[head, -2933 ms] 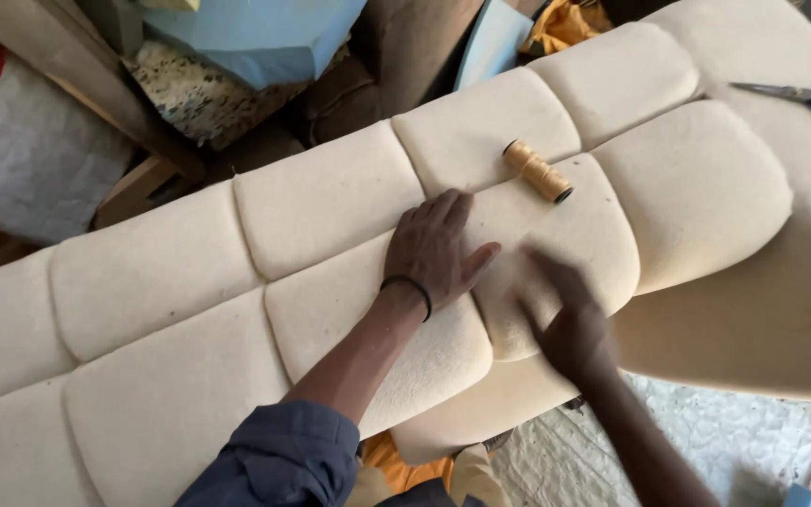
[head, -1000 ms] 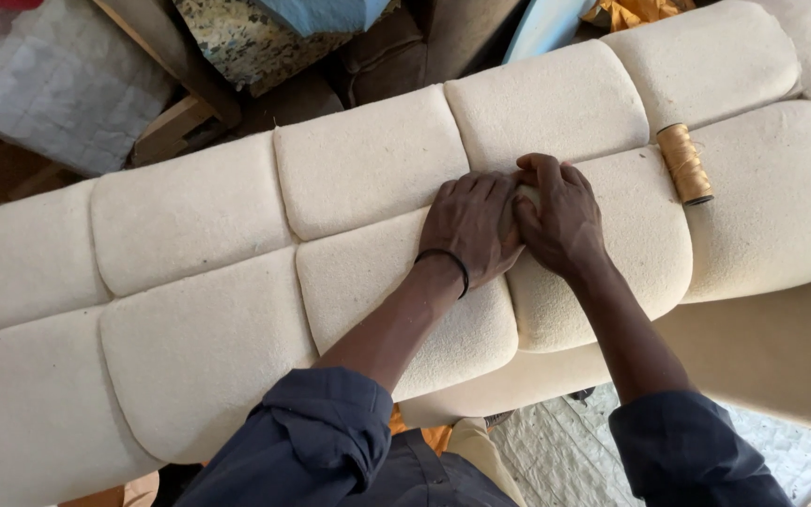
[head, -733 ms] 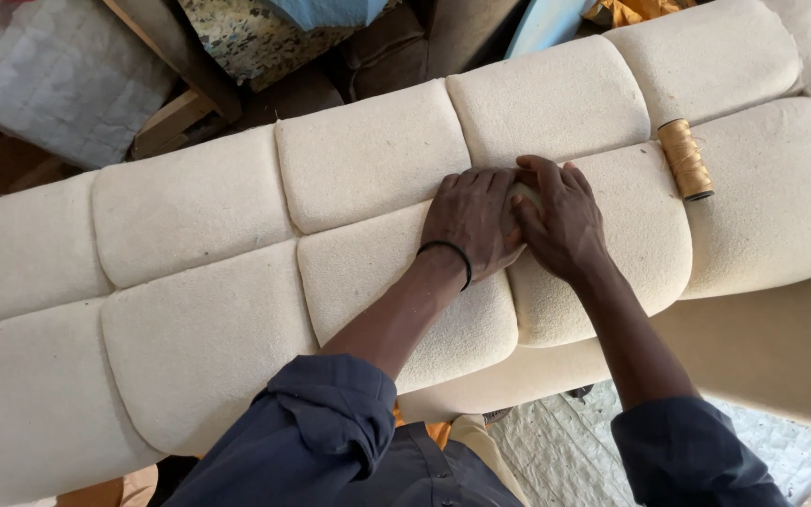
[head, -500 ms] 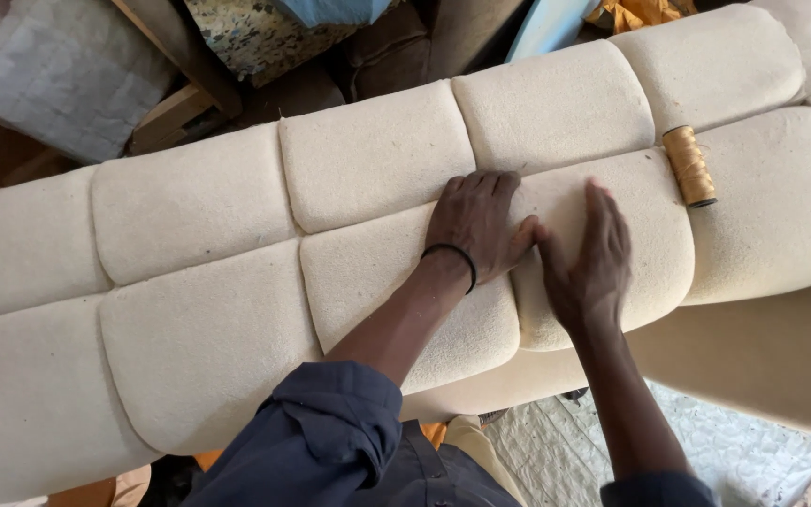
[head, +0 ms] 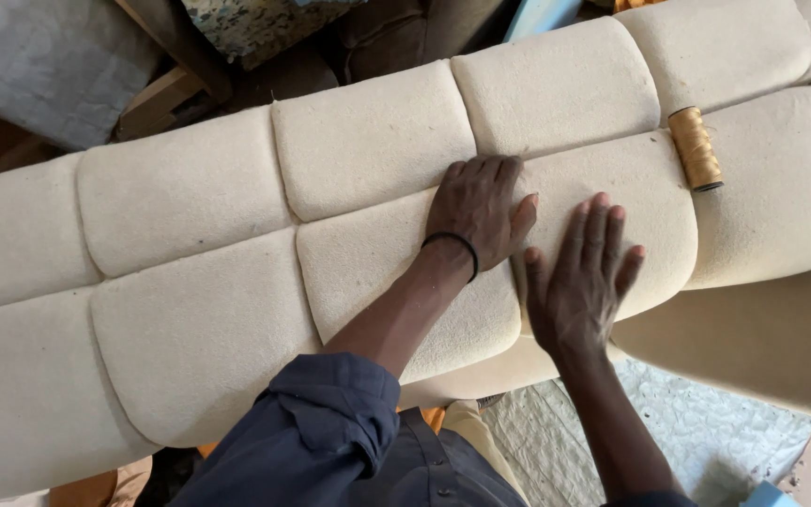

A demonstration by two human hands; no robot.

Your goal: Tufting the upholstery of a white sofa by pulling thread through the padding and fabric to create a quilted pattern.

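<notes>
Both hands are flat on the foam cushion (head: 368, 141), a long cream slab that runs across the whole view, tilted from lower left up to upper right. Its surface is coarse and slightly fuzzy, quilted by deep grooves into two rows of puffy, rounded-corner panels.

The left hand (head: 477, 208) presses palm-down right where a cross groove meets the long middle groove, fingers close together and pointing up toward the top row, thumb angled out to the right. A thin black band (head: 452, 244) circles that wrist, and the forearm runs back into a rolled dark blue sleeve (head: 316, 427).

Just beside it, the right hand (head: 579, 282) lies on the next lower panel, fingers straight and slightly fanned, gripping nothing; its thumb sits near the left thumb along the groove between the two panels.

Farther right, a spool of golden-tan thread (head: 695, 148) rests on its side in another groove, a small ribbed cylinder well clear of both hands.

Below the cushion's front edge there is smooth beige fabric (head: 753, 329), then a pale quilted sheet (head: 706, 422) on the floor. Above the cushion sit wooden pieces (head: 166, 89), a grey fabric-covered block (head: 44, 61) and dark upholstery (head: 377, 42).
</notes>
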